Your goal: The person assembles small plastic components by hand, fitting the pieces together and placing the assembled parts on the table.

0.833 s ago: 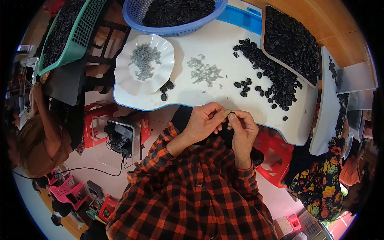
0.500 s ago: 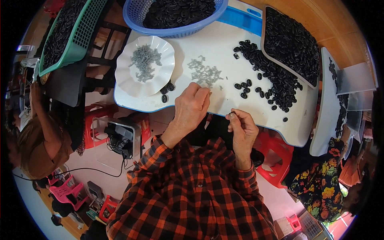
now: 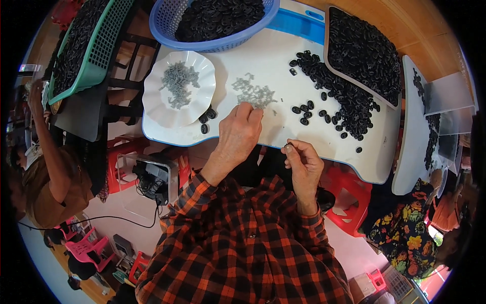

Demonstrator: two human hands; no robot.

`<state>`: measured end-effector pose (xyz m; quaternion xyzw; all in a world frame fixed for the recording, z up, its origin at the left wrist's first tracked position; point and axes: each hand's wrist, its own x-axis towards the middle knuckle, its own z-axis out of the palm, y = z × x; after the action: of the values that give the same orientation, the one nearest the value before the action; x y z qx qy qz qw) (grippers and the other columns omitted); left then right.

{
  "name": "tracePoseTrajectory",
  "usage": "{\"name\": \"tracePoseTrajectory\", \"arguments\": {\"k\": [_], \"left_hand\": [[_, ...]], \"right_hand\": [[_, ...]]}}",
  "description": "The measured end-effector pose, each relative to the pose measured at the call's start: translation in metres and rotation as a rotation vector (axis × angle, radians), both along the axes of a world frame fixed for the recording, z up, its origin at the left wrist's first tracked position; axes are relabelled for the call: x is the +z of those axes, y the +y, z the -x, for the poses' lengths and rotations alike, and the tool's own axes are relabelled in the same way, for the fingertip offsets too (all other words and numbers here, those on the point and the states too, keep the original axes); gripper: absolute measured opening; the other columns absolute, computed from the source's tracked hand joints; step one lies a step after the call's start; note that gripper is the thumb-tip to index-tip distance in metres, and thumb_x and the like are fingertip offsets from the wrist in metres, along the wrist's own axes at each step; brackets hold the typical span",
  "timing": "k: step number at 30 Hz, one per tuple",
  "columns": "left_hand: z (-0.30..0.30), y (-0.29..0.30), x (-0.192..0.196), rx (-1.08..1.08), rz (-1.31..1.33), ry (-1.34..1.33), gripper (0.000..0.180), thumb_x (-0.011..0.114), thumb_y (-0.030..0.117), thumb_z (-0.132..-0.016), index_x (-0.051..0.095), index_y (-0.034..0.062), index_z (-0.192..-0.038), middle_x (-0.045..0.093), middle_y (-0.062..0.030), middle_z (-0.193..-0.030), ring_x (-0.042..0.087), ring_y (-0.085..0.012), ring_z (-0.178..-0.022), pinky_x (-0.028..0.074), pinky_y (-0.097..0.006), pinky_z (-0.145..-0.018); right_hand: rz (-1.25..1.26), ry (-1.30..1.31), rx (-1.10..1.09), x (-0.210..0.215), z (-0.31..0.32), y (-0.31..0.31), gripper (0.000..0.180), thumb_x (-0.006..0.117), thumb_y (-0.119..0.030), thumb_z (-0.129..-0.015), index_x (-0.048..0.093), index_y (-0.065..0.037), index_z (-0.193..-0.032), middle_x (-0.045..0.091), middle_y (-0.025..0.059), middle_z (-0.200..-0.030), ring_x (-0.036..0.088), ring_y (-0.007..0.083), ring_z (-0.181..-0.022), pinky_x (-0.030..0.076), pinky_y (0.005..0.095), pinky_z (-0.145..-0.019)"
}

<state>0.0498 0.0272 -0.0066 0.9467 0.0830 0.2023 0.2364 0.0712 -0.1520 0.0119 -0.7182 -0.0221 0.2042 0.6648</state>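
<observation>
My left hand (image 3: 239, 133) reaches out over the white table (image 3: 283, 76), its fingertips pinching into a loose pile of small grey metal pieces (image 3: 252, 93). My right hand (image 3: 302, 161) stays near the table's front edge, thumb and forefinger closed on a small black oval part (image 3: 288, 147). A spread of black oval parts (image 3: 338, 99) lies on the table to the right of my left hand. A white scalloped plate (image 3: 178, 89) holding more grey metal pieces sits at the left end, with three black parts (image 3: 206, 119) beside it.
A blue basket (image 3: 217, 23) and a brown tray (image 3: 362, 50) full of black parts stand at the back. A green crate (image 3: 83, 48) sits at left. A person in brown (image 3: 48, 167) is at left, another in floral clothes (image 3: 405, 228) at right. Red stool (image 3: 349, 202) below.
My left hand left my right hand and stretched forward onto the pile of grey metal pieces. My right hand stayed in place, holding the black part.
</observation>
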Motion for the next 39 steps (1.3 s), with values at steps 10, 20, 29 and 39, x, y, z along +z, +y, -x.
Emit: {"name": "tracePoseTrajectory", "arguments": {"k": [10,20,29,39], "left_hand": [[0.000,0.001,0.002,-0.006,0.094,-0.010,0.013,0.064,0.003,-0.076,0.062,0.0041,-0.089,0.054,-0.0084,-0.079,0.059,-0.0276,-0.067,0.049,-0.036,-0.056],[-0.006,-0.010,-0.004,0.029,-0.103,0.005,0.015,0.066,0.004,-0.073,0.059,0.0048,-0.087,0.050,-0.0075,-0.078,0.058,-0.0252,-0.070,0.048,-0.036,-0.054],[-0.004,-0.008,-0.004,0.025,0.005,-0.149,0.011,0.064,0.001,-0.074,0.060,0.0034,-0.085,0.053,-0.0078,-0.077,0.057,-0.0216,-0.063,0.046,-0.032,-0.052],[0.015,-0.016,0.016,-0.117,1.319,0.138,0.005,0.057,0.001,-0.086,0.060,-0.0025,-0.088,0.057,-0.0018,-0.075,0.054,-0.0041,-0.058,0.044,-0.019,-0.048]], "right_hand": [[-0.004,-0.002,0.024,-0.004,-0.001,-0.002,0.018,0.062,-0.009,-0.089,0.061,0.001,-0.103,0.066,0.0032,-0.082,0.054,0.0041,-0.065,0.045,0.0185,-0.057],[-0.010,0.014,0.026,-0.003,-0.001,0.000,0.018,0.063,-0.009,-0.088,0.062,0.002,-0.103,0.065,0.0023,-0.082,0.053,0.0039,-0.065,0.045,0.0186,-0.058],[-0.031,0.018,0.023,-0.001,-0.002,0.000,0.017,0.061,-0.008,-0.088,0.061,0.000,-0.103,0.065,0.0029,-0.082,0.053,0.0038,-0.064,0.044,0.0175,-0.055],[-0.277,0.064,-0.074,0.005,-0.012,0.014,0.016,0.062,-0.007,-0.088,0.062,-0.001,-0.103,0.065,0.0040,-0.084,0.054,0.0045,-0.065,0.044,0.0180,-0.059]]}}
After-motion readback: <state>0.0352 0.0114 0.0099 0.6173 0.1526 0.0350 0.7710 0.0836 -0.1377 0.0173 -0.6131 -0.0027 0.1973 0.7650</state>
